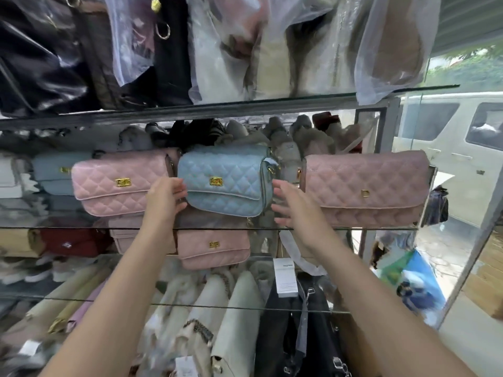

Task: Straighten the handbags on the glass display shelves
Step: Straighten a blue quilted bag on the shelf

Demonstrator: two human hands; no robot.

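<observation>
— Front row of the middle glass shelf (pixel 68 227)?
— Three quilted flap bags side by side; the pink handbag (pixel 119 183) at left, gold clasp facing out; the blue handbag (pixel 227 183) in the middle, overlapping the pink one's right end, turned so its right end panel shows; the dusty pink handbag (pixel 364 186) at right, wider, apart from it.
— And beneath?
— A smaller pink handbag (pixel 215 247), upright, gold clasp forward.
</observation>
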